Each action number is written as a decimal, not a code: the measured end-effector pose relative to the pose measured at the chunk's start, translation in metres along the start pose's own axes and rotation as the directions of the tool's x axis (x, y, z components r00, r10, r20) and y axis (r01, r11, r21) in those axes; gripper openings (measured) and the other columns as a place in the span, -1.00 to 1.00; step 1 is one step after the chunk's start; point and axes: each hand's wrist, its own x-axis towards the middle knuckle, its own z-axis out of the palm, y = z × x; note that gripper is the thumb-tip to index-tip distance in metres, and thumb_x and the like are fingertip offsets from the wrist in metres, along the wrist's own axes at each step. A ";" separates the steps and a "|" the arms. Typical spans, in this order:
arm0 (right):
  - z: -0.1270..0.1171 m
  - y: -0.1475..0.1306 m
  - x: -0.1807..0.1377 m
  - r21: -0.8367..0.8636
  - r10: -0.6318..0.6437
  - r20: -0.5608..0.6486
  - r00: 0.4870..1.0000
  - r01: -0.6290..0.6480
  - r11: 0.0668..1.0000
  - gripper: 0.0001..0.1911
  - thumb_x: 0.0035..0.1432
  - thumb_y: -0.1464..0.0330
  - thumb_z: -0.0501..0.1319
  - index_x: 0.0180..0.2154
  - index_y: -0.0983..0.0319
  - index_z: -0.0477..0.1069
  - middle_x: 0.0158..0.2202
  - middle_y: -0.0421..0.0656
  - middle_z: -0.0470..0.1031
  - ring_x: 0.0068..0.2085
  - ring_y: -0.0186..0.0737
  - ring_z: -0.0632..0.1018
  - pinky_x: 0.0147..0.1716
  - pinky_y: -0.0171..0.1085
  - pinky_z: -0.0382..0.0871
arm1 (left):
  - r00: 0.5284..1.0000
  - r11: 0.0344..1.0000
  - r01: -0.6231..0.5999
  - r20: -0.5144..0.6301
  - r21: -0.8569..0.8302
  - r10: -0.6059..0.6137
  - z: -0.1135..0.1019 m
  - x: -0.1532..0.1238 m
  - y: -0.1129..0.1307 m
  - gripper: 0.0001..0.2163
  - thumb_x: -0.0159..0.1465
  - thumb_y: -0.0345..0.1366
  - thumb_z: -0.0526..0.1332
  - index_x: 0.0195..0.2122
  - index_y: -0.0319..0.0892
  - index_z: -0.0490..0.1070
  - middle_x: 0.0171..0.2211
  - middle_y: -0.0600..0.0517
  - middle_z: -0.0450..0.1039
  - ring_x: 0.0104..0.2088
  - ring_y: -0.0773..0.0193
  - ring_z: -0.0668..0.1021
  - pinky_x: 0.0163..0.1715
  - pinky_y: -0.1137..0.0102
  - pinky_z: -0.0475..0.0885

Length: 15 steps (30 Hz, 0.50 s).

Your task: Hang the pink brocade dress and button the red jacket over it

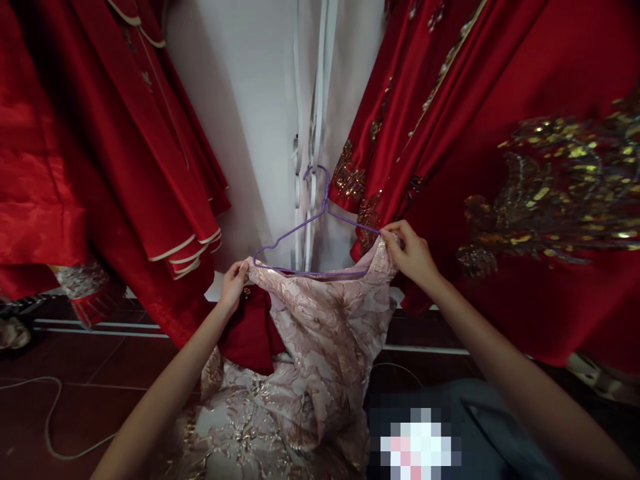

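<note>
A pale pink brocade dress with a shiny floral pattern hangs from a thin purple hanger. My left hand pinches the dress's shoulder at the hanger's left end. At the other end, my right hand grips the right shoulder strap where it meets the hanger arm. The hanger's hook points up and is free of any rail. Below my left hand a piece of dark red cloth lies against the dress. The lower part of the dress spreads toward me in folds.
Red garments hang on the left, and red gowns with gold sequins hang on the right. Between them stands a white wall or panel with white vertical strips. A white cable lies on the dark tiled floor.
</note>
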 end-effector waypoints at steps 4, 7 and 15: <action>0.002 0.001 0.001 0.005 -0.010 0.009 1.000 0.010 1.000 -0.76 0.18 0.14 0.06 -0.26 0.16 0.33 -0.40 -0.17 0.48 -0.40 -0.21 0.49 -0.38 -0.28 0.28 | 0.999 0.998 0.047 0.004 -0.035 -0.047 -0.007 -0.010 -0.010 -0.63 0.01 -0.01 0.29 -0.31 -0.20 0.42 -0.44 0.08 0.41 -0.51 0.41 0.40 -0.50 0.51 0.30; 0.001 0.000 0.002 0.006 -0.006 0.015 1.000 0.006 1.000 -0.75 0.18 0.14 0.06 -0.26 0.16 0.33 -0.41 -0.17 0.49 -0.41 -0.21 0.49 -0.38 -0.28 0.28 | 0.999 0.997 0.039 0.003 -0.062 -0.039 -0.009 -0.012 -0.010 -0.65 0.01 -0.03 0.30 -0.30 -0.19 0.42 -0.41 0.08 0.41 -0.50 0.42 0.41 -0.50 0.52 0.31; -0.001 -0.002 0.003 0.033 -0.002 0.039 0.999 0.001 0.999 -0.77 0.17 0.14 0.08 -0.28 0.16 0.32 -0.42 -0.18 0.47 -0.41 -0.22 0.48 -0.39 -0.29 0.28 | 0.993 0.991 -0.114 0.035 0.075 0.112 0.002 0.005 0.011 -0.64 0.04 -0.03 0.27 -0.25 -0.19 0.48 -0.22 -0.03 0.49 -0.26 0.28 0.49 -0.27 0.42 0.39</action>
